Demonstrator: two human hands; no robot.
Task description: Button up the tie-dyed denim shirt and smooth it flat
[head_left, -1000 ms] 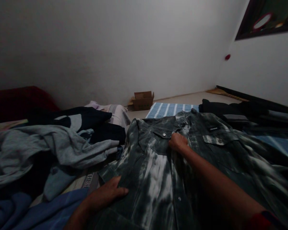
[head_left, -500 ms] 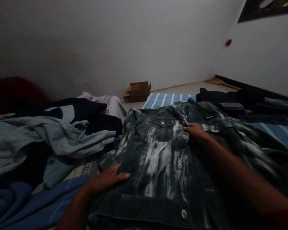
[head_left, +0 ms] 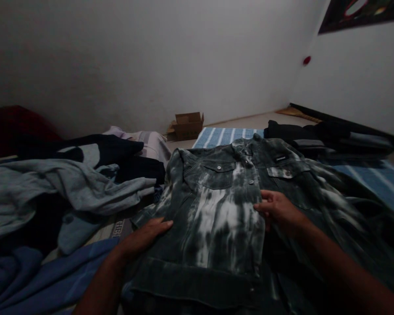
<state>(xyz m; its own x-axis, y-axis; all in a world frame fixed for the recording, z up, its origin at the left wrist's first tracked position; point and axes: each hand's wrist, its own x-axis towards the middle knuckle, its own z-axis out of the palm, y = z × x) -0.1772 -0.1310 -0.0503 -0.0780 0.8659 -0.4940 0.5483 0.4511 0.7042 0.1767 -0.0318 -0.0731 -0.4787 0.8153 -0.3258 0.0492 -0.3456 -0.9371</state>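
A dark green denim jacket point(head_left: 213, 218) with white streaks lies spread before me, its collar pointing away. Silver buttons run down its front edge, and flap pockets sit on the chest. My right hand point(head_left: 277, 210) pinches that front edge about midway down, below a button. On the jacket's left side rests my left hand point(head_left: 149, 234), fingers stretched out and thumb apart, touching the cloth. The jacket's right half and sleeve spread out under and beyond my right forearm.
Loose clothes lie at left, among them a grey sweatshirt point(head_left: 82, 183) and a blue cloth point(head_left: 52, 280). Folded dark clothes point(head_left: 315, 140) are stacked at right on a blue striped mat point(head_left: 228, 135). An open cardboard box point(head_left: 188, 127) stands by the wall.
My right hand has moved down the jacket's front edge, from near an upper button to about the middle. My left hand has stayed nearly in place. The view has shifted slightly.
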